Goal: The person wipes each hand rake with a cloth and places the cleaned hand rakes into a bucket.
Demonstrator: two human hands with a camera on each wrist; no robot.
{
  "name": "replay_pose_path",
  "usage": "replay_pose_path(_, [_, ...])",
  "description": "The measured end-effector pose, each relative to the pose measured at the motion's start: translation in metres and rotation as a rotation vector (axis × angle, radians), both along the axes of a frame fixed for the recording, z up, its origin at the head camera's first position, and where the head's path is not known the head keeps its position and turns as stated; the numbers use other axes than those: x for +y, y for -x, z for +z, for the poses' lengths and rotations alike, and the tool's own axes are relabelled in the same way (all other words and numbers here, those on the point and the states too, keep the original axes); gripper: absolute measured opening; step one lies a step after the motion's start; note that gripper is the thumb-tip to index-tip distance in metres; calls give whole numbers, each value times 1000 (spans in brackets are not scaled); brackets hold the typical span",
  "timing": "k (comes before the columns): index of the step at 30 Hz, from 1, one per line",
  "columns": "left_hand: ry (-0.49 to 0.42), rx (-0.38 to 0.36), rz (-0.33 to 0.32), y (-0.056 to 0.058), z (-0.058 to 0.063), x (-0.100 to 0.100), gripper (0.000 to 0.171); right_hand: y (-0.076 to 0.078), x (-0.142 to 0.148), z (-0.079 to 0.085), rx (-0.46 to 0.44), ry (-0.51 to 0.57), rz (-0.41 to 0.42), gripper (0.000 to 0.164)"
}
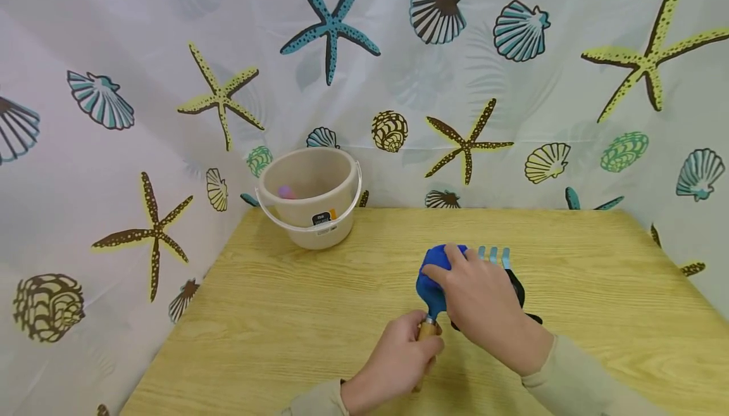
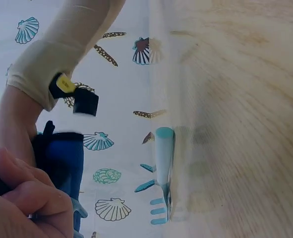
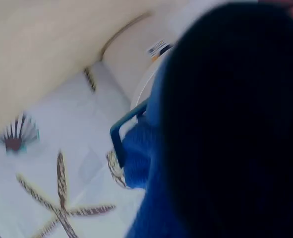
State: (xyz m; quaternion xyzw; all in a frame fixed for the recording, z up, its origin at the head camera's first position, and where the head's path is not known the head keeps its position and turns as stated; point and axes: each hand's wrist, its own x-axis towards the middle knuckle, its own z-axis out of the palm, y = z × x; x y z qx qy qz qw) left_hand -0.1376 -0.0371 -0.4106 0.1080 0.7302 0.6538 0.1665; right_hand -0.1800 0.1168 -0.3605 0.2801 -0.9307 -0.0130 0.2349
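Observation:
My left hand [image 1: 395, 359] grips the wooden handle [image 1: 428, 328] of a garden hand tool with a blue metal head [image 1: 431, 299], held tilted up above the table. Fingers of my right hand [image 1: 486, 305] hold a blue cloth [image 1: 437, 259] over that head, covering most of it. Soft fabric of this cloth [image 3: 136, 161] and a bent blue metal edge [image 3: 117, 134] show in the right wrist view. A small hand rake [image 2: 164, 156] with a pale handle lies beyond the hands in the left wrist view. Three light blue tines [image 1: 493, 256] show just past my right hand.
A beige bucket [image 1: 319, 204] with a white handle stands at the table's back left, something pink and purple [image 1: 286, 192] inside. The wooden table [image 1: 273, 315] meets a curtain [image 1: 398, 87] printed with shells and starfish at the back and sides.

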Motion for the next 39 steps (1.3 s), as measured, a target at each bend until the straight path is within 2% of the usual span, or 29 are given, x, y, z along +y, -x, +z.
replay_pose_path(4, [-39, 7, -4, 3, -1, -2, 4, -7, 3, 2, -107, 54, 34, 41])
replay_pose_path(11, [-53, -15, -8, 2, -1, -1, 6, -15, 12, 3, -135, 84, 47, 38])
replay_pose_path(15, [-35, -8, -3, 2, -2, 1, 5, -24, 15, 0, -99, 75, 49, 42])
replay_pose_path(20, [-32, 65, 1, 5, -1, -1, 5, -35, 14, -4, -20, 59, 91, 48])
replay_pose_path(23, [-34, 59, -5, 5, -1, -3, 5, -31, 15, -8, 11, 52, 89, 47])
replay_pose_path(28, [-49, 16, -9, 3, -1, -3, 7, -12, 22, -14, 71, 48, 23, 47])
replay_pose_path(34, [-72, -3, -6, 1, -2, -6, 6, 2, 28, -19, 145, 37, 4, 48])
replay_pose_path(39, [-83, -24, 1, 5, -2, -8, 18, 3, 30, -16, 122, 50, -13, 49])
